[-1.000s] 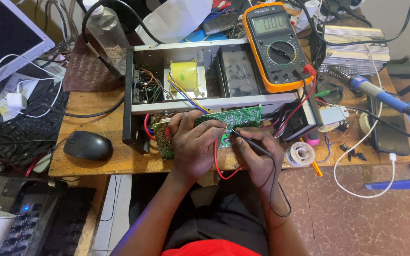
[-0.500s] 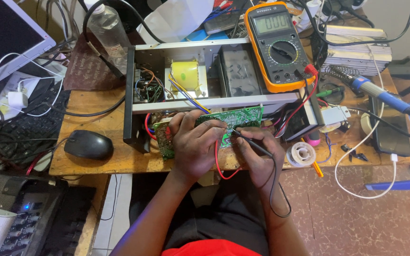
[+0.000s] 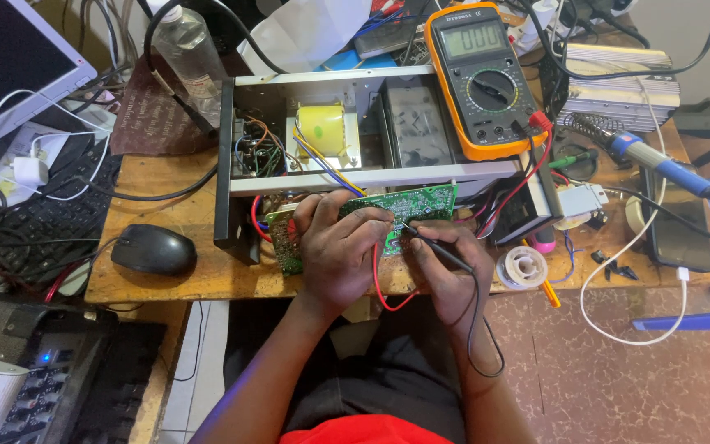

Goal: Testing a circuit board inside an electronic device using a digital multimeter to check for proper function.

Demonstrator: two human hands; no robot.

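Circuit board (image 3: 421, 205): green, flat, densely printed; you hold it tilted at the front edge of the wooden desk (image 3: 170, 284), just in front of the open metal chassis (image 3: 355, 123).
Head view, change: compared with the frames a moment back, hands, board and probe sit in the same places; only the framing differs. Judgement: you are holding a steady contact, a reading in progress rather than a move.
Left hand (image 3: 340, 251): curled closed around the board's left part, fingers over its face, thumb side hidden; a red lead (image 3: 378, 284) loops out under it.
Right hand (image 3: 445, 267): closed pen-style on the black probe (image 3: 437, 251), tip touching the board near its middle; black lead trails down toward your lap.
Multimeter (image 3: 482, 78): orange rubbery case, grey display, round black dial; rests on the chassis top right, leads plugged in.
Chassis interior: bare grey sheet metal, a yellow-taped transformer (image 3: 322, 127), loose coloured wires.
Surroundings: glossy black mouse (image 3: 154, 249) to your left, solder spool (image 3: 523, 267) near the right hand, blue-handled soldering iron (image 3: 659, 164) well to the right.
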